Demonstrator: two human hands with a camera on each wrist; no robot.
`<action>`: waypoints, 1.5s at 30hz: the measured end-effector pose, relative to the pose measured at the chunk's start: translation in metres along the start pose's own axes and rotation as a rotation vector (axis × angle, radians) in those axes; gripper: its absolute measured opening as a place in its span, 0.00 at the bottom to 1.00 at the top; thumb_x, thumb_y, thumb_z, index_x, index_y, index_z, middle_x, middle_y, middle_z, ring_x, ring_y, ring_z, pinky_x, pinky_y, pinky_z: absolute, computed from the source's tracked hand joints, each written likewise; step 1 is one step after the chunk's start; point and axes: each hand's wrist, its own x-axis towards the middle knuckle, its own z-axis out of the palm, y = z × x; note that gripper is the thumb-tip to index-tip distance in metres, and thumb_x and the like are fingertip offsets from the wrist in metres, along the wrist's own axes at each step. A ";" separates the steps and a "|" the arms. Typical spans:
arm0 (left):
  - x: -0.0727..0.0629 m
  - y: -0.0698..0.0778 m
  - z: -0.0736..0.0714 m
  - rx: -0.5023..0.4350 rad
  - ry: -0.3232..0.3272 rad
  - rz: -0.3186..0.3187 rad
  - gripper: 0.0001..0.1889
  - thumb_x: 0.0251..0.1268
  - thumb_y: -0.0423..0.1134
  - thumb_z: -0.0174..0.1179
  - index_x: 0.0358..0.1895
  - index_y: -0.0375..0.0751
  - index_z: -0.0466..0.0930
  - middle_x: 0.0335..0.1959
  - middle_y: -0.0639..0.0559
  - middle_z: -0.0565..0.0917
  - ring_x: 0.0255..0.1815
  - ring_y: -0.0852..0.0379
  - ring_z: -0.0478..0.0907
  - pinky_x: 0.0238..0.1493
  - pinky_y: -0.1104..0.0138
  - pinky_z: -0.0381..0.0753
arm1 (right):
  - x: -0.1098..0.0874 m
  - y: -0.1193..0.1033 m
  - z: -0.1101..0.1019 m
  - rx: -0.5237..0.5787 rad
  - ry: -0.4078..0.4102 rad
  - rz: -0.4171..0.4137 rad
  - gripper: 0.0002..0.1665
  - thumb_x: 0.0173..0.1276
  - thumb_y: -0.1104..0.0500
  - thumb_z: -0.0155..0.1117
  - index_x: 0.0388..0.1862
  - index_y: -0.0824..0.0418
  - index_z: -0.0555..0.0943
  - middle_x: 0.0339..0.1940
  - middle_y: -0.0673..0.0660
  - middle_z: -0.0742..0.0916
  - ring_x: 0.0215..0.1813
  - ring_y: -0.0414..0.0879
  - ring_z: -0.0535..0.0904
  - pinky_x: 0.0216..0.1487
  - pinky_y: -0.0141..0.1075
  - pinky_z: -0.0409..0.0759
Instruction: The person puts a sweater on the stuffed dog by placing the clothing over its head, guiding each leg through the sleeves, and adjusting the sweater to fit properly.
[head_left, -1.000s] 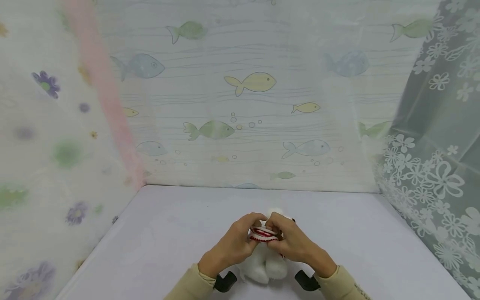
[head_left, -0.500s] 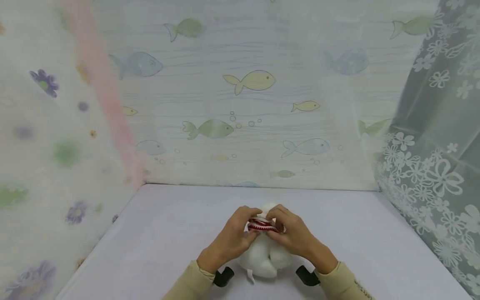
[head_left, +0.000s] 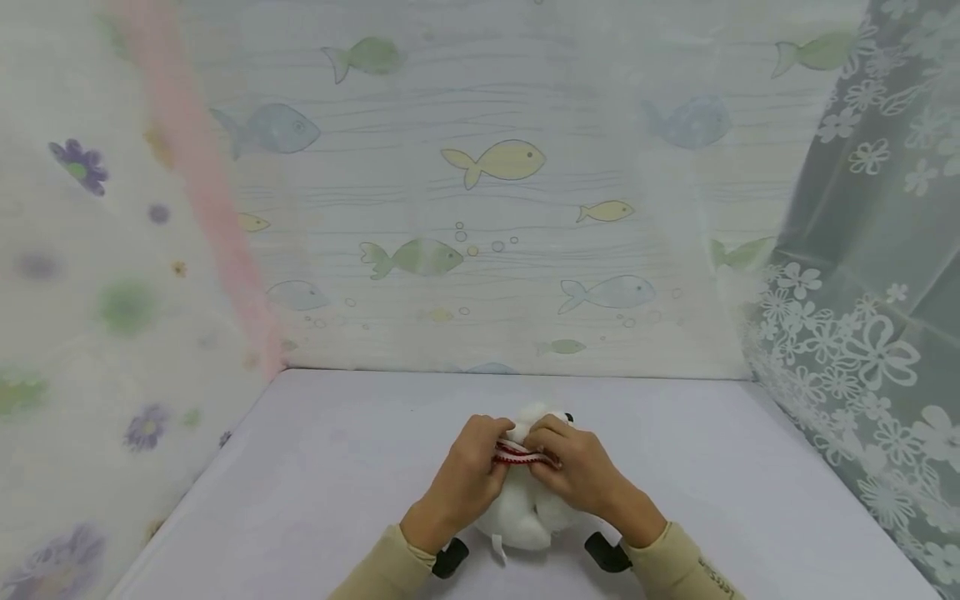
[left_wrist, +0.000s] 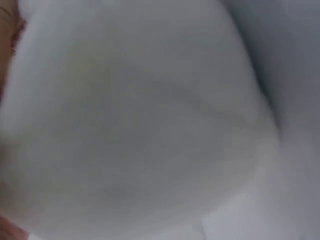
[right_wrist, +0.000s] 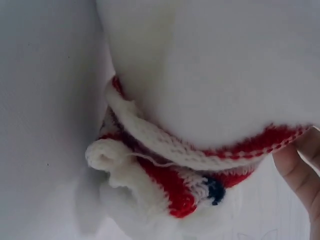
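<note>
A white plush toy (head_left: 517,517) lies on the table with its rounded bottom towards me; a dark spot shows at its far end. Around its middle sits a red-and-white knitted garment (head_left: 516,453), whose rolled white hem and small navy patch show in the right wrist view. My left hand (head_left: 467,471) pinches the hem at its left end. At the right end my right hand (head_left: 585,468) grips the same hem, fingers curled over it. White plush (left_wrist: 140,130) fills most of the left wrist view. Fingers (right_wrist: 295,172) hold the hem in the right wrist view.
A white tabletop (head_left: 337,467) surrounds the toy. Behind it hangs a fish-print curtain (head_left: 412,333), with flowered sheets at both sides. Black wrist devices (head_left: 606,552) sit beneath both wrists. A small white tag (head_left: 498,547) sticks out from the toy.
Both hands have moved slightly away from me with the hem, and its opening now looks narrower. The toy's white tag has come into view, as has more of its far end.
</note>
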 end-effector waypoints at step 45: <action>0.003 0.008 -0.012 -0.070 -0.241 -0.372 0.16 0.52 0.32 0.64 0.44 0.43 0.73 0.31 0.55 0.78 0.31 0.63 0.72 0.31 0.71 0.72 | -0.001 -0.004 -0.008 0.134 -0.148 0.382 0.09 0.72 0.63 0.54 0.48 0.53 0.74 0.24 0.44 0.78 0.18 0.30 0.69 0.20 0.29 0.71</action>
